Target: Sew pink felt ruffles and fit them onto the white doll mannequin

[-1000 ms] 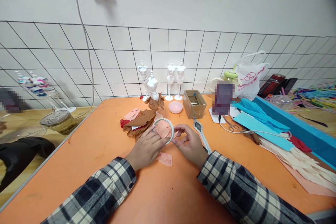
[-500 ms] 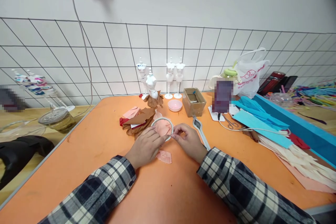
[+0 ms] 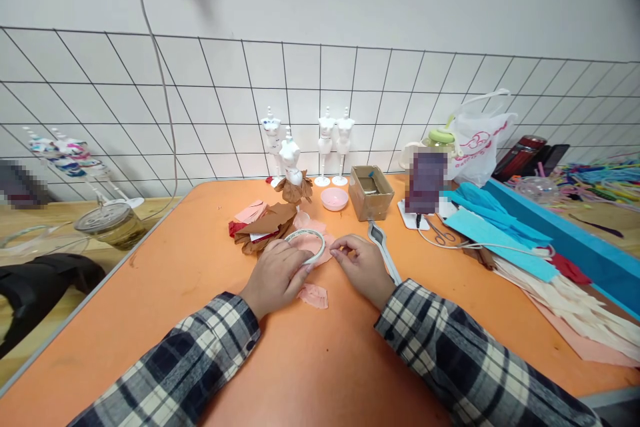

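Note:
My left hand is closed on a narrow white roll of tape, which it holds tilted above the table. Through and behind the ring shows pale pink crepe paper. My right hand stands just right of the roll, thumb and forefinger pinched together. Whatever lies between those fingertips is too small to make out. A loose pink paper piece lies on the table below the roll. Brown crepe paper is heaped to the left of my hands.
Behind stand several small white mannequins, one wearing a brown paper skirt. A pink bowl, cardboard box, grey strap-like strip, phone and scissors follow rightward. Blue paper and cream strips lie right.
The tape roll has shifted slightly left and tilted up in my left hand. My right fingertips, at the roll's edge before, are now a small gap away from it.

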`<action>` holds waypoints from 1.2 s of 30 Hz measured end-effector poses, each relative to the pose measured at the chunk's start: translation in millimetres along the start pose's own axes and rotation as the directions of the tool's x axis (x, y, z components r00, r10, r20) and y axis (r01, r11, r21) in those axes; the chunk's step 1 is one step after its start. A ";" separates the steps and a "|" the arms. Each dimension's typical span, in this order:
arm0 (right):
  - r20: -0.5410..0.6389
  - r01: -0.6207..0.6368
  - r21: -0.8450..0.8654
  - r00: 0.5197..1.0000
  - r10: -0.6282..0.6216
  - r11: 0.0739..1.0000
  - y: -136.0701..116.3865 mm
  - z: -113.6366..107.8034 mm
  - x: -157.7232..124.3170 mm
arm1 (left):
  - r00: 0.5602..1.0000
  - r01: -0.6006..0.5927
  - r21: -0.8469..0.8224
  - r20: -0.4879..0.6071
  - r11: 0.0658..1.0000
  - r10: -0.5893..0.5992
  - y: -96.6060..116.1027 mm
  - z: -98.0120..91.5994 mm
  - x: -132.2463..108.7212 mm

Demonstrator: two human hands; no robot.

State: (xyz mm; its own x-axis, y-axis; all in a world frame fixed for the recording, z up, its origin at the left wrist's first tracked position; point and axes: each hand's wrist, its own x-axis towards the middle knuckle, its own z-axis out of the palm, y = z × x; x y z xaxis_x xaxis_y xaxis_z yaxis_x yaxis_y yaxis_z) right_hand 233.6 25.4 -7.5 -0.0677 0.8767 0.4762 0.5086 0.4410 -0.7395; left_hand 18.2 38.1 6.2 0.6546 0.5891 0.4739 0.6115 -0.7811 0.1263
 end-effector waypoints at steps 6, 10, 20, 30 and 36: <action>0.041 -0.007 0.044 0.999 0.005 0.999 -2.8 7.0 -3.4 | 1.000 0.020 -0.037 0.005 0.999 -0.020 1.0 -1.3 0.0; 0.029 -0.014 -0.083 0.999 0.016 0.996 -2.3 -9.5 5.1 | 1.000 0.027 -0.081 -0.003 0.996 -0.027 0.6 -1.0 0.0; 0.110 -0.059 0.035 0.992 0.054 0.998 -1.3 -20.0 8.5 | 0.977 0.156 -0.365 -0.078 0.918 -0.197 5.5 0.8 1.1; -0.022 -0.203 0.198 0.977 0.212 0.959 -7.3 4.4 -3.1 | 0.992 0.123 -0.137 -0.017 0.983 -0.127 13.4 4.1 1.8; -0.133 -0.103 -0.030 0.986 0.098 0.994 2.5 -32.6 9.8 | 0.989 0.146 -0.045 0.010 0.988 -0.145 8.0 -6.9 3.2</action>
State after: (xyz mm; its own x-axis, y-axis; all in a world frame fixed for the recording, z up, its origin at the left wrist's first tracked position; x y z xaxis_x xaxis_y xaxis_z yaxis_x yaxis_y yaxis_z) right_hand 262.2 28.8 10.8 0.0971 0.8825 0.4601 0.5386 0.3421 -0.7700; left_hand 22.1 32.4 14.8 0.5632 0.6984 0.4416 0.6797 -0.6955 0.2330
